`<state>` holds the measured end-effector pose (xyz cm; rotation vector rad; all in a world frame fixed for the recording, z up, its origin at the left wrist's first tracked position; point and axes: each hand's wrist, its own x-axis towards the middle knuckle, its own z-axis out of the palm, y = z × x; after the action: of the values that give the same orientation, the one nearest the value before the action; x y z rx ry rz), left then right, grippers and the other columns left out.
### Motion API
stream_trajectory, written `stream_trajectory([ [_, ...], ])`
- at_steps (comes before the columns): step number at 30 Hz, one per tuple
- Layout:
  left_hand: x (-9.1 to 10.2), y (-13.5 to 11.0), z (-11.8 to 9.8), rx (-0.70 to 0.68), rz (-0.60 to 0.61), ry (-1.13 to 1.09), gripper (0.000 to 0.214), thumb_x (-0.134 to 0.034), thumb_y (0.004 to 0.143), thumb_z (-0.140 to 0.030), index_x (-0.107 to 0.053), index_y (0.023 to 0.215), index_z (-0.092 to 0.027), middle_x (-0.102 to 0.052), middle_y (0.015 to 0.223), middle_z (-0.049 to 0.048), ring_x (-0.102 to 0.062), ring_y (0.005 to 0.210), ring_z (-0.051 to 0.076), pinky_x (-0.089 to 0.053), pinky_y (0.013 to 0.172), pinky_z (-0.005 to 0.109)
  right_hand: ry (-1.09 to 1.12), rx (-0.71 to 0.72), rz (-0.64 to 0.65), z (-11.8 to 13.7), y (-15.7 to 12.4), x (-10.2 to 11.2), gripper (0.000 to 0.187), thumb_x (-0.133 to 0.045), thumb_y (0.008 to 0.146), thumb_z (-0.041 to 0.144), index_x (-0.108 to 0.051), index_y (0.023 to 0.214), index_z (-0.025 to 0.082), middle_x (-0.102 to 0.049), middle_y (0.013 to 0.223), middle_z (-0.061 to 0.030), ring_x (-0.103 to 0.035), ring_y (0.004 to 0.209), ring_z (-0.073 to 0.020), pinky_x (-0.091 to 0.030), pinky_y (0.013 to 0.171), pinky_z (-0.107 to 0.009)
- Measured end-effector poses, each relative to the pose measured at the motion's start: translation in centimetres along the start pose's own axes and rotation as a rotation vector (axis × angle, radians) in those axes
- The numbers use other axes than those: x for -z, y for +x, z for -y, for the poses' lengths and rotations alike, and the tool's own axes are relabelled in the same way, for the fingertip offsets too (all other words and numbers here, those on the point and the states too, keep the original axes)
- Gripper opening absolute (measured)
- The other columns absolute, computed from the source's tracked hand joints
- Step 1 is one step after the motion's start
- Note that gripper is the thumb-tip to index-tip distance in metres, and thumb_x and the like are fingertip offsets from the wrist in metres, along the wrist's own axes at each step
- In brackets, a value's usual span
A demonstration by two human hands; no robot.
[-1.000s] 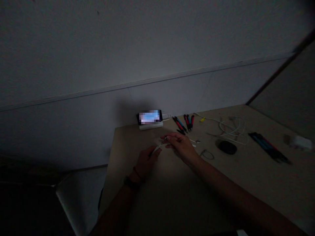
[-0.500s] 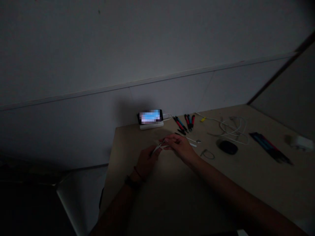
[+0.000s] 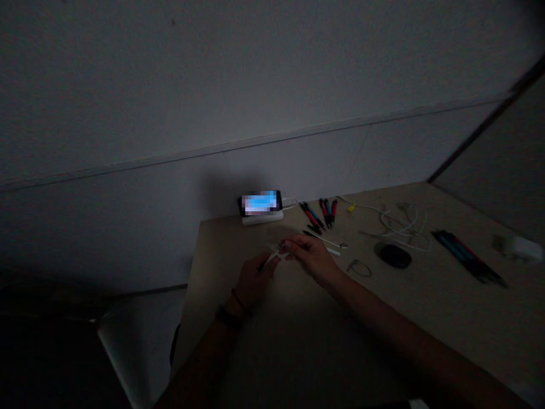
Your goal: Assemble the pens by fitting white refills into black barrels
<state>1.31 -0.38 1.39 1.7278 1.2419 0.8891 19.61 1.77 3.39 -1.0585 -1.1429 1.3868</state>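
Observation:
My left hand (image 3: 252,278), with a dark band and a watch at the wrist, is closed around a slim, pen-like stick (image 3: 269,260), pale along its length with a dark lower end. At the upper tip of this stick, my right hand (image 3: 313,255) has its thumb and fingers pinched together. Whatever sits in that pinch is too small and dim to name. Both hands are close together above the table (image 3: 293,318). Just beyond my right hand lie a thin white rod (image 3: 326,238) and a short white piece (image 3: 333,251).
Against the wall, a lit phone (image 3: 260,203) leans on a white block (image 3: 263,218). Red, blue and black pens (image 3: 311,215) lie nearby, with more pens (image 3: 468,255) at right. A tangled white cable (image 3: 402,227), a black mouse (image 3: 395,255), a small wire loop (image 3: 360,268) and a white adapter (image 3: 525,249) are also there.
My right fingers have shifted slightly at the tip of the stick. My left hand keeps its hold, and the things on the table have not moved.

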Motion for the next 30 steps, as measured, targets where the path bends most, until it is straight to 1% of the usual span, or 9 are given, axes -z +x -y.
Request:
stream_trajectory([
  [2, -0.04, -0.02, 0.04, -0.007, -0.010, -0.004, 0.041, -0.050, 0.097, -0.051, -0.064, 0.078, -0.017, -0.055, 0.066, -0.0025, -0.049, 0.063, 0.012, -0.036, 0.060, 0.024, 0.004, -0.011, 0.005, -0.24, 0.13, 0.10, 0.041, -0.083, 0.069, 0.058, -0.078, 0.084, 0.020, -0.078, 0.080, -0.0067, -0.073, 0.073, -0.0193, -0.056, 0.065, -0.030],
  [4, -0.05, -0.05, 0.09, -0.019, -0.014, -0.009, 0.042, -0.050, 0.097, -0.051, -0.063, 0.077, -0.017, -0.055, 0.066, -0.0026, -0.049, 0.063, 0.012, -0.036, 0.061, 0.024, 0.007, -0.013, 0.014, -0.39, 0.19, 0.17, 0.042, -0.082, 0.070, 0.058, -0.079, 0.087, 0.020, -0.079, 0.084, -0.0078, -0.074, 0.075, -0.0204, -0.057, 0.066, -0.031],
  [6, -0.04, -0.06, 0.14, -0.024, -0.008, -0.010, 0.042, -0.050, 0.097, -0.051, -0.063, 0.077, -0.017, -0.056, 0.066, -0.0024, -0.050, 0.064, 0.013, -0.037, 0.062, 0.024, 0.008, -0.008, 0.017, -0.43, 0.20, 0.19, 0.041, -0.081, 0.072, 0.058, -0.079, 0.090, 0.021, -0.079, 0.088, -0.0083, -0.074, 0.078, -0.0209, -0.057, 0.067, -0.032],
  [11, 0.00, -0.04, 0.14, -0.017, -0.001, -0.004, 0.041, -0.050, 0.097, -0.052, -0.065, 0.081, -0.017, -0.057, 0.067, -0.0023, -0.051, 0.064, 0.013, -0.037, 0.062, 0.024, 0.008, -0.004, 0.021, -0.29, 0.11, 0.18, 0.038, -0.081, 0.072, 0.055, -0.079, 0.091, 0.021, -0.079, 0.088, -0.0079, -0.074, 0.078, -0.0208, -0.058, 0.068, -0.032],
  [17, 0.02, -0.13, -0.07, -0.033, -0.017, 0.000, 0.040, -0.051, 0.097, -0.049, -0.065, 0.080, -0.016, -0.056, 0.066, -0.0025, -0.050, 0.063, 0.013, -0.036, 0.062, 0.025, -0.019, 0.048, -0.010, -0.12, 0.08, -0.04, 0.038, -0.081, 0.073, 0.051, -0.077, 0.095, 0.021, -0.080, 0.093, -0.0088, -0.075, 0.075, -0.0206, -0.058, 0.065, -0.032],
  [21, 0.01, -0.11, -0.08, -0.030, -0.012, -0.015, 0.040, -0.051, 0.098, -0.050, -0.065, 0.080, -0.016, -0.056, 0.065, -0.0028, -0.050, 0.061, 0.012, -0.036, 0.061, 0.024, -0.042, 0.084, -0.008, 0.06, 0.08, -0.15, 0.036, -0.081, 0.072, 0.051, -0.075, 0.088, 0.020, -0.079, 0.086, -0.0080, -0.073, 0.072, -0.0195, -0.057, 0.064, -0.031],
  [26, -0.03, -0.01, 0.02, -0.023, -0.005, -0.013, 0.042, -0.050, 0.097, -0.051, -0.065, 0.080, -0.017, -0.055, 0.065, -0.0027, -0.050, 0.062, 0.012, -0.036, 0.060, 0.024, -0.059, 0.082, -0.021, 0.18, 0.05, -0.20, 0.037, -0.083, 0.069, 0.053, -0.074, 0.082, 0.020, -0.076, 0.074, -0.0049, -0.071, 0.067, -0.0178, -0.055, 0.060, -0.029],
  [30, -0.01, -0.02, -0.07, -0.024, -0.007, -0.006, 0.040, -0.050, 0.098, -0.051, -0.066, 0.083, -0.017, -0.056, 0.066, -0.0028, -0.049, 0.062, 0.012, -0.037, 0.060, 0.024, -0.073, 0.058, 0.012, 0.33, 0.03, -0.06, 0.038, -0.081, 0.070, 0.055, -0.076, 0.082, 0.020, -0.075, 0.073, -0.0048, -0.070, 0.067, -0.0177, -0.055, 0.061, -0.029],
])
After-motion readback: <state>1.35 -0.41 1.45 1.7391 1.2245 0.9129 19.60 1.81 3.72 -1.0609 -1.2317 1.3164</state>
